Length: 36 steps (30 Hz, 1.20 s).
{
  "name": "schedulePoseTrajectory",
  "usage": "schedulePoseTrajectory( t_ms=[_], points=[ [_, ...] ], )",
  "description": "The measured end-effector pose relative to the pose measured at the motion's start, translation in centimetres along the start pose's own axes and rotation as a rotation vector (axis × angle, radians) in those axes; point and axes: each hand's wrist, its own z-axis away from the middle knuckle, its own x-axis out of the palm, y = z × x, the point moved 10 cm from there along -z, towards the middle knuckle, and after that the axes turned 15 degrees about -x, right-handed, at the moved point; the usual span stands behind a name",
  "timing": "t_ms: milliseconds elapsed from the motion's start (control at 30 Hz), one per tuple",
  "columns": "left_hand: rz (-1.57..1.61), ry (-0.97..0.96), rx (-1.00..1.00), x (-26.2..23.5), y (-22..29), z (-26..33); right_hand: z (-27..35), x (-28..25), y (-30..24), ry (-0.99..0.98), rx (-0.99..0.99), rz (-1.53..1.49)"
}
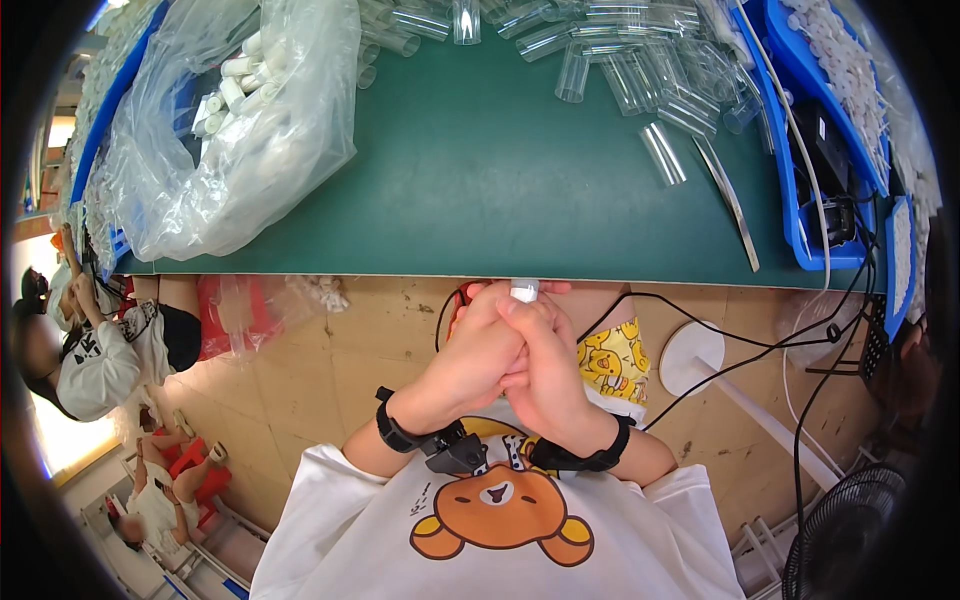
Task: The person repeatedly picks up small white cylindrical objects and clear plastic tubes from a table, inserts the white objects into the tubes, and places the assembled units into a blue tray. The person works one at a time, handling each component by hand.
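My left hand [478, 348] and my right hand [545, 365] are pressed together just off the table's near edge, their fingers wrapped over each other. Between them a small white cylinder [524, 289] pokes out, its far end greyish and perhaps clear. The rest of it is hidden by my fingers, so I cannot tell which hand bears more of it. Each wrist wears a black strap. Nearest on the right of the green table lie a loose clear tube [663, 154] and a pair of metal tweezers [728, 205].
Clear tubes [640, 80] are heaped at the far side. A clear plastic bag [270, 180] with white cylinders stands at left. Blue trays [800, 220] with white pieces and dark devices line the right. Black cables [700, 345] hang beside me; other people sit at left.
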Motion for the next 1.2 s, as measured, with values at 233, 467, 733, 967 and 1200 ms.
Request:
schedulePoseTrajectory(
  t_ms=[233, 467, 733, 967, 1200],
  points=[
    [-0.045, 0.171, 0.151, -1.3, -0.4, -0.4, -0.7, 0.8, 0.0, -0.184, -0.007, -0.093],
    [-0.183, 0.013, 0.181, -0.1, -0.5, 0.5, -3.0, -4.1, 2.1, -0.391, 0.021, -0.182],
    [-0.435, 0.194, 0.271, -0.8, 0.2, 0.9, -1.3, 0.2, -0.9, -0.256, -0.053, -0.079],
    [-0.548, 0.263, 0.358, -0.6, 0.7, 1.0, -2.0, -0.3, -0.9, -0.213, -0.09, -0.078],
    [-0.729, 0.348, 0.507, -0.6, 1.3, 0.9, -2.4, -0.8, -0.7, -0.16, -0.09, -0.078]
  ],
)
